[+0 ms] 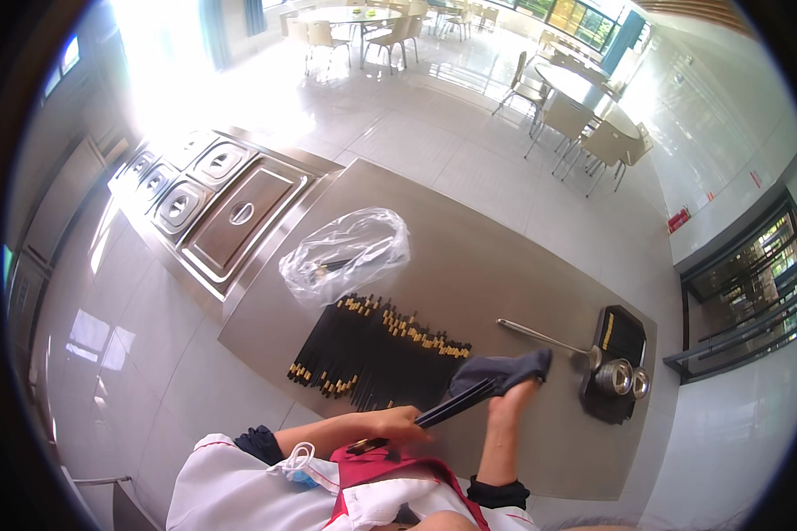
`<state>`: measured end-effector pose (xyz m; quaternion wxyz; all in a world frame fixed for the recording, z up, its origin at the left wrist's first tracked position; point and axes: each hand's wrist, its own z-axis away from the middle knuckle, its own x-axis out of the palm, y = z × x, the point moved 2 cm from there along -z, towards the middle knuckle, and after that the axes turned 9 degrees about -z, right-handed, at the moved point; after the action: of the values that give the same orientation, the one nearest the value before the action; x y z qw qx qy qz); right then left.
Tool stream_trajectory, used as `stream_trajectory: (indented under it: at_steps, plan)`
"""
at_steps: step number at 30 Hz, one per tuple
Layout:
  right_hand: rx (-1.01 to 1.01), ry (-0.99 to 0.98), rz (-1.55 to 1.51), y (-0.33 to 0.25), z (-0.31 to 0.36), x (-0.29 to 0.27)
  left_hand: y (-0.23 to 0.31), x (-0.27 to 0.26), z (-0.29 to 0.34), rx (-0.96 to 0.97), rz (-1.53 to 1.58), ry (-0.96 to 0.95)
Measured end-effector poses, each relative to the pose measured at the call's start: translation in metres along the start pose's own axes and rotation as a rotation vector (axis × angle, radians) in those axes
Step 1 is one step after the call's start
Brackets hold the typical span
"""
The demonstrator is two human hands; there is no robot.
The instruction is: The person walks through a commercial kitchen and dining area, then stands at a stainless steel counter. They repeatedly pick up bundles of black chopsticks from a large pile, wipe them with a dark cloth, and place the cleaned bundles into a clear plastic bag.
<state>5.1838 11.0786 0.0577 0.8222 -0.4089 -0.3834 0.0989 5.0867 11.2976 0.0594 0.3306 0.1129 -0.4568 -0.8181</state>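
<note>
Pinching slim black, gold-ended chopsticks (458,404), left hand (398,425); clutching dark cloth (514,367), right hand (514,396).

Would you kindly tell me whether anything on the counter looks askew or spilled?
Nothing looks spilled. The black chopsticks laid out on the steel counter look slightly askew: their gold-coloured ends form a ragged, staggered line rather than a level one.
</note>
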Motion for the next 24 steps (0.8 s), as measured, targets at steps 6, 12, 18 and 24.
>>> stream_trajectory:
  at_steps: [6, 12, 18, 24]
  plan:
    - [-0.024, -0.267, 0.345, -0.012, -0.043, -0.065, -0.059, -0.150, 0.057, -0.087, 0.261, 0.471]
    - [0.061, 0.078, 0.416, 0.034, 0.003, -0.099, -0.050, -0.347, 0.050, -0.324, -0.348, 0.829]
    - [0.000, 0.096, 0.506, 0.063, 0.024, -0.100, -0.024, -0.398, -0.023, -0.364, -0.989, 0.734]
    - [0.051, 0.136, 0.442, 0.056, 0.032, -0.099, -0.041, -0.402, -0.067, -0.422, -1.031, 0.787]
